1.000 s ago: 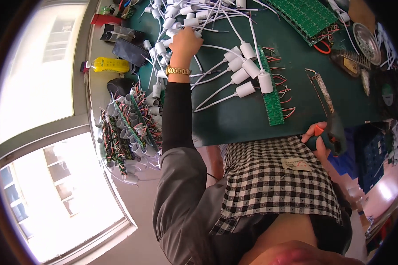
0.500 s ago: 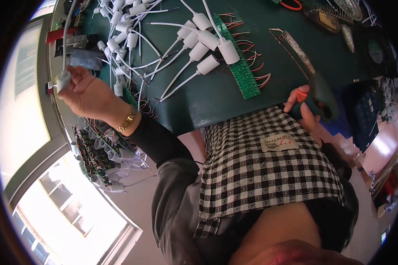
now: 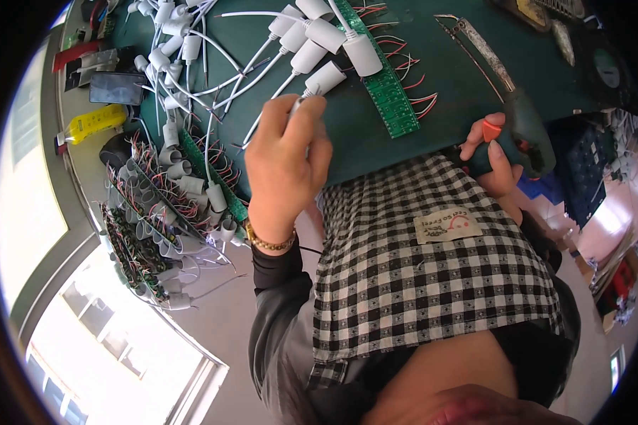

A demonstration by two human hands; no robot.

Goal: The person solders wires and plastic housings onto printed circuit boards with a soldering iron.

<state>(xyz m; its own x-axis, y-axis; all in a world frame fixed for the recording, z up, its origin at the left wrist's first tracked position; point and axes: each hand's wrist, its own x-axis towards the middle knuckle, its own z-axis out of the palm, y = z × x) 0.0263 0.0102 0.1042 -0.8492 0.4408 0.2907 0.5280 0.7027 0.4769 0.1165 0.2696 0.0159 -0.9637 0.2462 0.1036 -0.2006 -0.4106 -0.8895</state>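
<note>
Here I see my left hand (image 3: pixel 287 166) pinching one white socket (image 3: pixel 324 78) by its wire over the green tabletop (image 3: pixel 446 92); four more sockets (image 3: pixel 312 32) lie beyond. My right hand (image 3: pixel 493 152) grips one glue gun (image 3: pixel 528 127).

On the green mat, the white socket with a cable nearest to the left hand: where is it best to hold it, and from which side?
Probably grip the white socket around its round barrel, fingers on opposite sides, coming from the left hand side. Its cable end points there, while the green circuit strip crowds the far side.
</note>
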